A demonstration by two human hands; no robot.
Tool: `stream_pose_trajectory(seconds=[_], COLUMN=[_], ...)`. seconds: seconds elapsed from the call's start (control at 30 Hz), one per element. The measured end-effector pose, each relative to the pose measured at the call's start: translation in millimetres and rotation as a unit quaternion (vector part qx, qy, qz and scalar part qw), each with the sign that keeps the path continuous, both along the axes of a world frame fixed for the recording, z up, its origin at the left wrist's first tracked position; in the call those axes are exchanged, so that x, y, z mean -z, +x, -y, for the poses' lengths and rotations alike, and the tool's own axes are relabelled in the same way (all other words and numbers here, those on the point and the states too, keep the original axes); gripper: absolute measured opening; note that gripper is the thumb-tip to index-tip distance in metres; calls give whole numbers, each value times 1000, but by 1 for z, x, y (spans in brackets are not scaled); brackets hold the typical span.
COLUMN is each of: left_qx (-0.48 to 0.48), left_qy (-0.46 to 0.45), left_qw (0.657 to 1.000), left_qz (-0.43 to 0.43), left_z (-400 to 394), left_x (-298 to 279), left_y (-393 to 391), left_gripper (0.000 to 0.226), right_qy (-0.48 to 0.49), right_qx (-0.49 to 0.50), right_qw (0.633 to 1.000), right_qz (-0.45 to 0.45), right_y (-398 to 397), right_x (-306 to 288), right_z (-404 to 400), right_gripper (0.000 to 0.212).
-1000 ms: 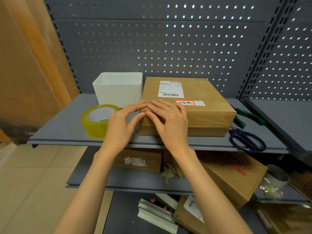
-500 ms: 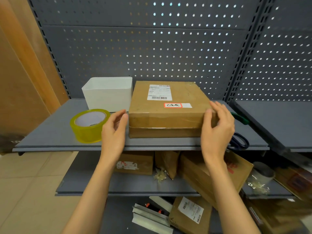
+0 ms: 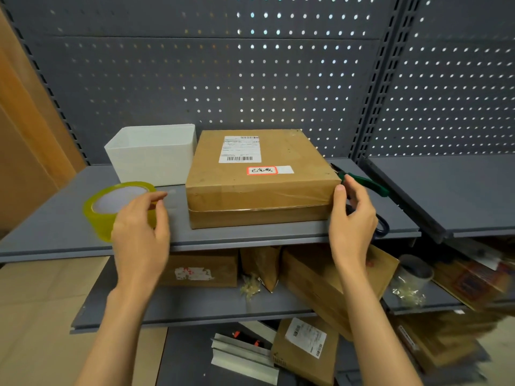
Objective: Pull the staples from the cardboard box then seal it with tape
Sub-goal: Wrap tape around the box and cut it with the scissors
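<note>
Item: box (image 3: 262, 174), cardboard, 1 unit. Location: upper shelf (image 3: 50, 232), lying flat, between a white bin (image 3: 152, 154) at its left and green-handled pliers (image 3: 367, 183) at its right. A shipping label and a red-bordered sticker are borne on its top; clear tape is seen across the front face. No staples can be made out.

Item: tape (image 3: 111, 210), 1 yellow roll, on the shelf left of the box, apart from it.

Left hand (image 3: 139, 232): drawn off the box since 0.5 s ago, now held in front of the roll, fingers loosely spread, nothing grasped; contact with the roll cannot be told.

Right hand (image 3: 352, 218): kept at the box's front right corner, thumb laid on the edge, fingers relaxed, nothing pinched. Scissors (image 3: 381, 227) are partly hidden behind it.

Change noted: 1.0 s ago both hands were pressed on the box's near edge; 0.5 s ago they were parted to its 2 sides. The smoothing is judged finished. Sealing appears largely done, with either a further strip or a final check to follow.
</note>
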State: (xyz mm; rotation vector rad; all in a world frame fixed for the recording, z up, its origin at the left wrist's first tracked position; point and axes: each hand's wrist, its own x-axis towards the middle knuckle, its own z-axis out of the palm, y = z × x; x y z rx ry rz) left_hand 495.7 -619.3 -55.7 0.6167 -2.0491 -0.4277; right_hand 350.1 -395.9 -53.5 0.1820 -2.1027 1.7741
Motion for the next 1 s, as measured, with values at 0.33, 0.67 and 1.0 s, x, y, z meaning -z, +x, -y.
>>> stream_pose_trajectory(seconds=[0.33,0.67,1.0], left_qx=[-100,13,219], left_qy=[-105,218,289], left_qw=[944,968,918], left_qz=[297,-122,-162], left_z=[42,29,-69], left_x=[-6,-48,-60], left_y=[7,16,33], left_gripper=[35,36,15], right_qy=[-17,-17,-20], right_qx=[-19,-65,-309], right_qw=[1000,993,918], right_qz=[-3,-94,-246], right_y=[4,17,79], right_x=[-1,-35,-87], right_z=[3,13,46], right_gripper=[33,29,17])
